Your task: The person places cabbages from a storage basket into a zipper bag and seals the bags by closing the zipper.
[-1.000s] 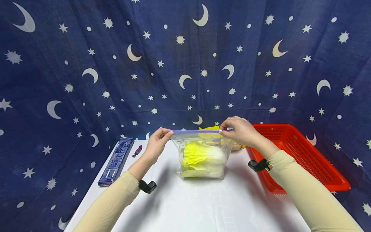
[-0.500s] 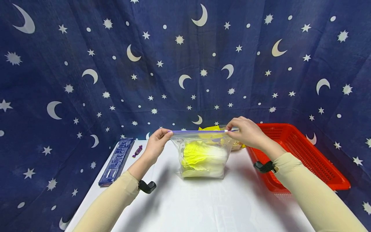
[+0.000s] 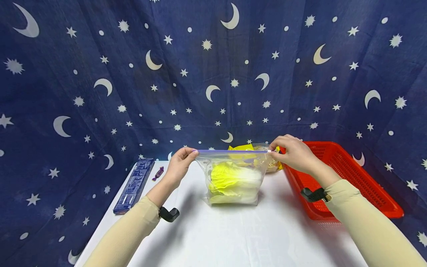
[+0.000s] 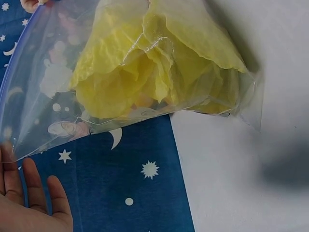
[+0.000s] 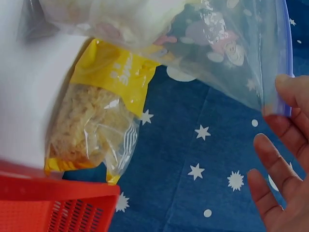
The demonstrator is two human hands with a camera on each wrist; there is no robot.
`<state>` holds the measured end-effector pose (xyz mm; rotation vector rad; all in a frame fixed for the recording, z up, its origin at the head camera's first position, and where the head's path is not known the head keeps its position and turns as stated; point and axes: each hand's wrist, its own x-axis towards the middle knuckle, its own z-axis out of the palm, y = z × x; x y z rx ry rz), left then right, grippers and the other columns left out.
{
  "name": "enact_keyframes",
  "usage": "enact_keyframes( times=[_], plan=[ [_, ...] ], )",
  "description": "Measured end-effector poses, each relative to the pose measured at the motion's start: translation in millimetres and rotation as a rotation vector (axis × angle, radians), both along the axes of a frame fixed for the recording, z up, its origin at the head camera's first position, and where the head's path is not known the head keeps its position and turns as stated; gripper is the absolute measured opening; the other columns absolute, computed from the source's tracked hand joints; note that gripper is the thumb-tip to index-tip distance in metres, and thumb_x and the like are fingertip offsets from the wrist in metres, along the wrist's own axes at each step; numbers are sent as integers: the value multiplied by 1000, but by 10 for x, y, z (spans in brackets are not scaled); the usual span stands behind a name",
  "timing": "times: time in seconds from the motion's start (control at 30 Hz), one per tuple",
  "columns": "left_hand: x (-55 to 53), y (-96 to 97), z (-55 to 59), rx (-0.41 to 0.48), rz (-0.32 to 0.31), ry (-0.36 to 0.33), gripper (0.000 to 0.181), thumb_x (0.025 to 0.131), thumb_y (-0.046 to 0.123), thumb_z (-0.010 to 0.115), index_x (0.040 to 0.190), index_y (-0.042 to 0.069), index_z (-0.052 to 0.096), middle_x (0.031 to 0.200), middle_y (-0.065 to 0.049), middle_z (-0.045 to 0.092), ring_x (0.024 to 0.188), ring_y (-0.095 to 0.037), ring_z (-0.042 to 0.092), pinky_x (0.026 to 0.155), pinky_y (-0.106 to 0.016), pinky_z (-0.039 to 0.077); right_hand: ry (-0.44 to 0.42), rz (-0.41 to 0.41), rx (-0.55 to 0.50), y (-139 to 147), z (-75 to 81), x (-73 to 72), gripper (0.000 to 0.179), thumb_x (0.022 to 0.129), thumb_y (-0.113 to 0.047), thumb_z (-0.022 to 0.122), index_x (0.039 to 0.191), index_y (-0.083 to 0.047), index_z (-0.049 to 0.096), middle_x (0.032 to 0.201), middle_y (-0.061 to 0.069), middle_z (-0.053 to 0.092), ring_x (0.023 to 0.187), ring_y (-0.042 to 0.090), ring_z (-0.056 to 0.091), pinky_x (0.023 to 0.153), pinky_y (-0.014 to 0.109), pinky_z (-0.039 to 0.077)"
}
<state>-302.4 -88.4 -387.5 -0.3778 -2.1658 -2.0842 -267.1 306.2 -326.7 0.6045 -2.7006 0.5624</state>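
Note:
A clear zip bag point(image 3: 204, 165) stands on the table with a yellow-and-white Chinese cabbage point(image 3: 230, 180) inside. Along its top runs a purple zip strip point(image 3: 230, 151), stretched level between both hands. My left hand point(image 3: 180, 165) pinches the strip's left end between thumb and index finger. At the right end, my right hand point(image 3: 290, 152) pinches the strip beside a small white slider point(image 3: 269, 151). The other fingers of the right hand point(image 5: 282, 169) hang apart from the bag in the right wrist view. Frilly leaves of the cabbage point(image 4: 159, 63) press against the plastic in the left wrist view.
Behind the bag lies a yellow-and-clear food packet point(image 5: 91, 121). A red plastic basket point(image 3: 353, 178) occupies the right side. To the left are a long blue package point(image 3: 135, 185) and a purple wrapped candy point(image 3: 158, 173) on the white table point(image 3: 230, 237).
My right hand has slid rightward along the zip strip to its right end, with the white slider moving along. The left hand, bag and cabbage have stayed in place.

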Motion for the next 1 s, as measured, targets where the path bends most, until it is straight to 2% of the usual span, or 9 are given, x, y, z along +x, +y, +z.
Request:
enact_keyframes(
  times=[0.2,0.37,0.6,0.8,1.0],
  plan=[
    [-10,-29,33,-35,5,-9,22,99,23,69,107,3,67,103,-2,67,105,-20,61,100,-36,50,28,17,-20,16,11,-38,4,91,-18,76,95,-18,74,99,-4,68,98,19,56,81,43,50],
    [-55,-110,50,-44,15,18,23,100,23,68,108,2,67,103,-5,68,102,-24,62,87,-31,54,-30,30,-82,-70,15,-77,4,94,-21,74,95,-19,70,94,-4,64,87,16,58,72,37,50],
    [-101,-269,71,3,10,-11,30,101,24,67,114,-2,63,106,-8,64,99,-18,62,84,-33,61,-138,17,-165,-273,-8,-172,9,98,-21,69,104,-15,68,92,3,67,79,20,61,66,36,53],
    [-196,-398,80,43,60,-21,29,101,22,67,116,-2,62,100,-6,63,94,-15,63,83,-34,62,-229,40,-321,-509,-69,-306,14,100,-18,67,110,-9,63,100,11,73,79,23,73,73,38,62],
    [-337,-505,111,89,130,-14,23,101,21,66,113,2,62,99,-5,63,95,-15,63,86,-31,60,-224,45,-386,-741,-98,-439,15,101,-20,65,110,-8,61,100,9,74,90,26,74,84,44,60]
  ],
)
